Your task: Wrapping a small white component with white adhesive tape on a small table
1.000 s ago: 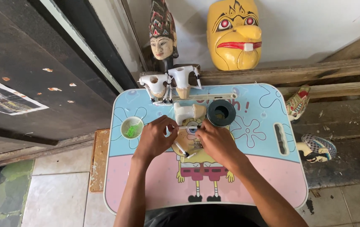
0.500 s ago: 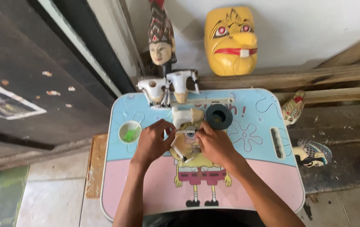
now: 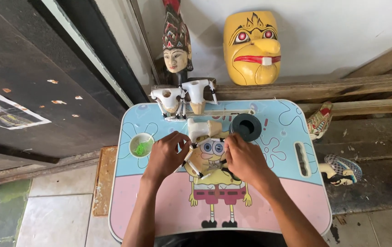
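Observation:
An unpainted wooden puppet body (image 3: 203, 129) with thin jointed arms lies on a small cartoon-printed lap table (image 3: 278, 201). My left hand (image 3: 166, 154) pinches one thin arm stick (image 3: 190, 162) at the body's left side. On the right side my right hand (image 3: 245, 158) grips the other arm. Both hands rest on the table top, close together, with the body between and just above them.
Two more white puppet bodies (image 3: 182, 98) stand at the table's far edge. A black ring (image 3: 246, 126) lies right of the body, a small bowl with green bits (image 3: 141, 145) at left. A puppet head (image 3: 176, 48) and yellow mask (image 3: 251, 45) lean on the wall.
My hands stay on the puppet body and have shifted a little along its arm sticks; the camera has tilted slightly, otherwise things lie as before.

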